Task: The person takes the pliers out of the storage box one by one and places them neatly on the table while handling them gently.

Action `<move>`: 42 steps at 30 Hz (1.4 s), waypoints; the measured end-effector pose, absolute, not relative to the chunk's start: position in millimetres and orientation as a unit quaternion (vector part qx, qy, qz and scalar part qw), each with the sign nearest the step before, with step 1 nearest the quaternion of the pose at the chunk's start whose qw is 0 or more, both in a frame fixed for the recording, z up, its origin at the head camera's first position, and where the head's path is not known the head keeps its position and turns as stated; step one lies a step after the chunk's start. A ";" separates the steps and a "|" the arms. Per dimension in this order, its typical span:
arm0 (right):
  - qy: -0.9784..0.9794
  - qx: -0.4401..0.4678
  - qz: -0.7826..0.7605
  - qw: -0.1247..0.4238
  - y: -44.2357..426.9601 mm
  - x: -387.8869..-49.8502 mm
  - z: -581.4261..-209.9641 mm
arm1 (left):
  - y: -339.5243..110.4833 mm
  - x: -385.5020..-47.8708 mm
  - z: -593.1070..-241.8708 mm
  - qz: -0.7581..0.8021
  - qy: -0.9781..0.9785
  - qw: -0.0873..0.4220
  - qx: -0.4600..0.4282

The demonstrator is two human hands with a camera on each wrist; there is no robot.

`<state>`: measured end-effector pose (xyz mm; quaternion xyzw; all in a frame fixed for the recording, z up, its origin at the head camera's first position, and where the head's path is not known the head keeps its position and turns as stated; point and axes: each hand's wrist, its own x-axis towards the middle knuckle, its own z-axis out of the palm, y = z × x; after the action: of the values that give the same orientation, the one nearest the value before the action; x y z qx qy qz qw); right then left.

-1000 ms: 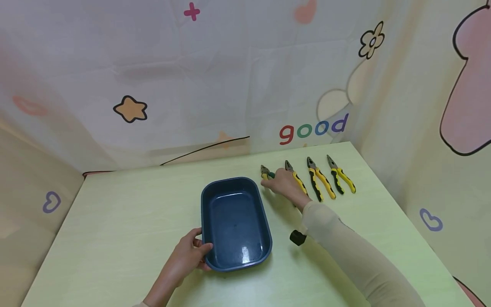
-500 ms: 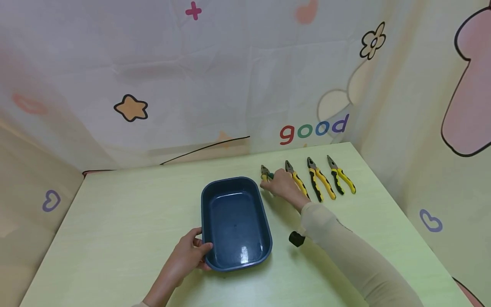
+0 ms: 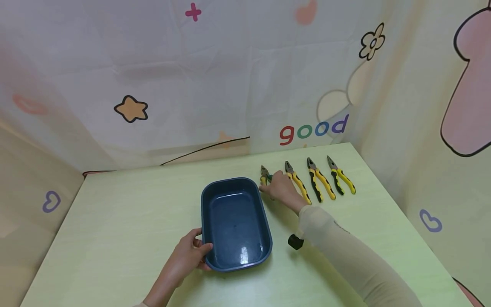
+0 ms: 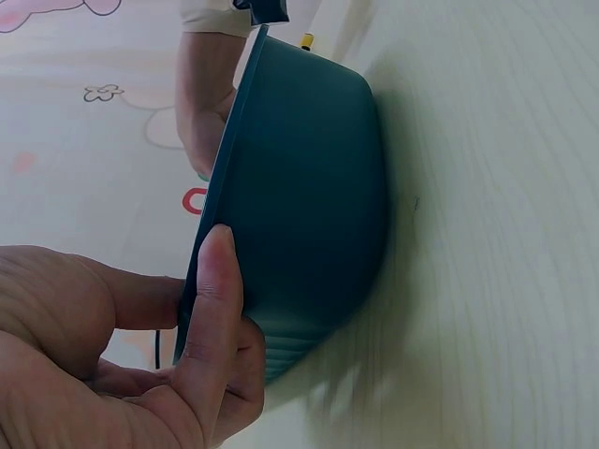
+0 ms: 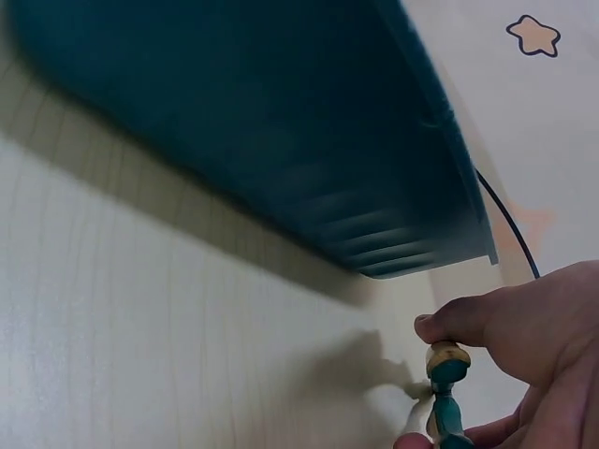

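A deep blue plastic tray (image 3: 235, 213) sits on the table, with nothing in it. My left hand (image 3: 187, 252) grips its near left rim, thumb over the inside and fingers against the outer wall (image 4: 309, 178). Just beyond the tray's right side, my right hand (image 3: 283, 189) holds a small pair of pliers (image 3: 264, 171) by the handles. In the right wrist view, the thumb presses one yellow-and-green handle (image 5: 447, 363) and fingers lie on the opposite side. The hand hides much of these pliers in the head view.
To the right, three more pliers with yellow-and-black handles lie in a row: the nearest pliers (image 3: 298, 184), the middle pliers (image 3: 320, 181) and the far-right pliers (image 3: 340, 177). A black piece (image 3: 296, 242) projects from below my right wrist. Printed curtains (image 3: 215, 85) hang behind the table (image 3: 126, 221).
My right hand has shifted slightly left and towards me, uncovering more of the neighbouring yellow-and-black pliers. My left hand and the tray have stayed in place.
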<state>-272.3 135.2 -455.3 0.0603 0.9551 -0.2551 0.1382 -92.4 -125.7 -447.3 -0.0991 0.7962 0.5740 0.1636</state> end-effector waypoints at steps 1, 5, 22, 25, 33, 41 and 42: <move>0.955 0.061 -0.254 0.138 135.1 -272.1 -456.5 | -125.5 -92.3 -447.5 0.573 0.797 0.164 -0.101; 0.958 0.060 -0.245 0.135 134.2 -271.4 -459.9 | -125.5 -92.2 -447.5 0.571 0.798 0.164 -0.102; 0.969 0.052 -0.219 0.102 132.1 -267.4 -465.3 | -125.6 -92.0 -449.2 0.574 0.797 0.157 -0.102; 0.971 0.051 -0.212 0.097 131.6 -266.3 -465.4 | -125.5 -91.6 -448.2 0.575 0.796 0.159 -0.101; 0.973 0.049 -0.206 0.095 130.3 -264.5 -465.5 | -125.6 -91.9 -447.4 0.572 0.798 0.159 -0.102; 0.976 0.043 -0.195 0.085 129.4 -264.6 -468.8 | -125.5 -92.1 -447.6 0.571 0.799 0.157 -0.105; 0.977 0.042 -0.193 0.084 129.4 -264.5 -469.3 | -125.5 -92.0 -447.4 0.572 0.798 0.157 -0.105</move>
<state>-264.5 129.4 -469.3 0.0417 0.9767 -0.1934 0.0836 -92.0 -125.5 -447.4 -0.1046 0.7985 0.5717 0.1571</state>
